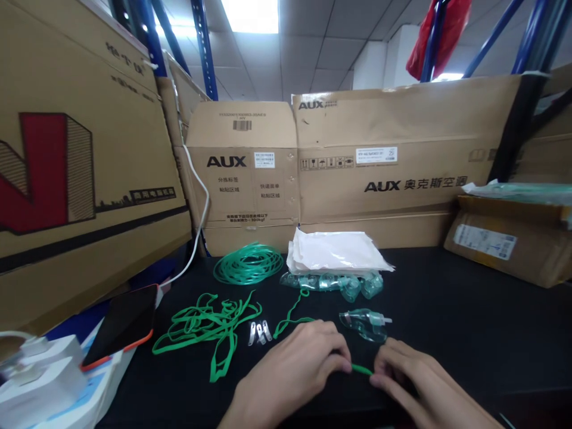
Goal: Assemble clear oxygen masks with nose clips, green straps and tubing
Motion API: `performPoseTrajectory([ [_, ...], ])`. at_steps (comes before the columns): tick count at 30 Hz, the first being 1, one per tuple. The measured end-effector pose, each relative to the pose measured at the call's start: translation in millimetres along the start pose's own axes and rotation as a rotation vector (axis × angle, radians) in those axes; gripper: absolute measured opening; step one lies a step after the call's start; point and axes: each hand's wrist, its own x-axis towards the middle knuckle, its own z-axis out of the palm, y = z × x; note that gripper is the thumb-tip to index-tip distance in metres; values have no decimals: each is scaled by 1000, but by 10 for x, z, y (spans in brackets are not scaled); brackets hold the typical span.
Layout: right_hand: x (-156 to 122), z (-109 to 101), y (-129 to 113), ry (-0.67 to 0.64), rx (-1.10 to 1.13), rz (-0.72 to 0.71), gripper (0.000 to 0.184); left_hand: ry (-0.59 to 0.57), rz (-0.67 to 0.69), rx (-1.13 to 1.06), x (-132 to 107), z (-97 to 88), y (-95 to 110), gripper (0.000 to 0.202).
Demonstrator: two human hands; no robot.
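A green elastic strap [361, 369] stretches between my two closed hands at the front of the black table. My left hand [297, 366] pinches one part of it, and my right hand [404, 372] pinches the other end. From under my left hand, a loose twisted length runs back across the table. Just behind my hands lies a clear green-tinted oxygen mask [365, 323]. To the left rest several small metal strips [260, 332] and a tangled pile of green straps [210, 325].
Coiled green tubing [248, 263] lies at the back. White plastic bags [337, 251] rest on more clear masks [330, 282]. A phone [123, 325] and white plugs [44, 369] sit at left. An opened carton [504, 238] stands at right, and cardboard panels [384, 131] line the back.
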Motion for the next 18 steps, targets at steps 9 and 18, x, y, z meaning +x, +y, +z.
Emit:
performPoseTrajectory([
  [9, 76, -72, 25, 99, -29, -42, 19, 14, 69, -60, 52, 37, 55, 11],
  [18, 480, 23, 214, 281, 43, 100, 32, 209, -76, -41, 60, -168, -77, 12],
])
